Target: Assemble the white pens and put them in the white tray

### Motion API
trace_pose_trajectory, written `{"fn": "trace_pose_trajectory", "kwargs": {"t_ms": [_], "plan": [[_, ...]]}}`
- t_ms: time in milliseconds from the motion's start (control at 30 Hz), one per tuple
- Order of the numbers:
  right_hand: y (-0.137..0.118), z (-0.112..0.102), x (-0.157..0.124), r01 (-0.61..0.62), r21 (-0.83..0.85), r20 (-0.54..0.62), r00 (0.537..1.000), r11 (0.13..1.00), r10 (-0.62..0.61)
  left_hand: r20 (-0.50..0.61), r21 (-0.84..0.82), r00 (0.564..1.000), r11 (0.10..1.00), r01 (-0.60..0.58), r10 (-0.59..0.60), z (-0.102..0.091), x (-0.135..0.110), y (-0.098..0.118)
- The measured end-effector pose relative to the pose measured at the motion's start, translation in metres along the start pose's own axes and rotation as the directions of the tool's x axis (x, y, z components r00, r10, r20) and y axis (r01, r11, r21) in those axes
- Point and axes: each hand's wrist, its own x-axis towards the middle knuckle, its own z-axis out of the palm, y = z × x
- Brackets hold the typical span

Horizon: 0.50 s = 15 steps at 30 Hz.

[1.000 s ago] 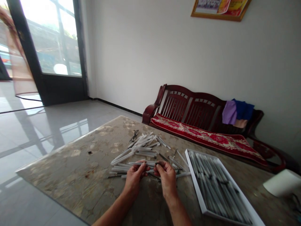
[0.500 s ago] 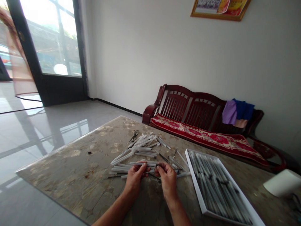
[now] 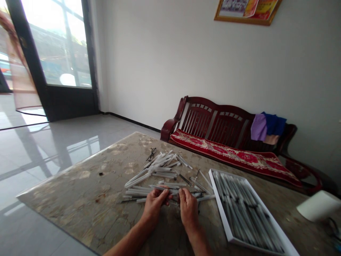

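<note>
My left fingers (image 3: 163,193) and right fingers (image 3: 182,193) sit close together over loose white tubes (image 3: 149,174) on the desk (image 3: 80,188), near a white tray (image 3: 222,209).

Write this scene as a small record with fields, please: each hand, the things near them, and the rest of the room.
Left hand: fingers at a white tube; grip unclear.
Right hand: beside the left hand, over the tubes; grip unclear.
Nearby: loose tubes, glasses, tray packed with tubes.
Rest: table, bench, red cushion, glass door.

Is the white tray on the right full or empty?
Full: the white tray is packed with long thin white tubes lying side by side.
</note>
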Motion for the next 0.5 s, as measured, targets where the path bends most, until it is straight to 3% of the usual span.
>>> {"fn": "trace_pose_trajectory", "kwargs": {"t_ms": [133, 367, 500], "plan": [[-0.003, -0.004, -0.001, -0.044, 0.105, 0.110, 0.993, 0.994, 0.032, -0.002, 0.022, 1.000, 1.000, 0.005, -0.005, 0.001, 0.000, -0.001], [0.004, -0.001, -0.001, -0.041, 0.026, 0.040, 0.998, 0.999, 0.040, 0.027, 0.050, 1.000, 0.999, -0.003, 0.002, 0.001, -0.001, -0.001], [0.007, -0.003, -0.006, -0.058, 0.097, 0.123, 0.991, 0.994, 0.046, 0.004, 0.051, 1.000, 0.999, 0.004, -0.004, 0.001, 0.000, -0.001]]}}
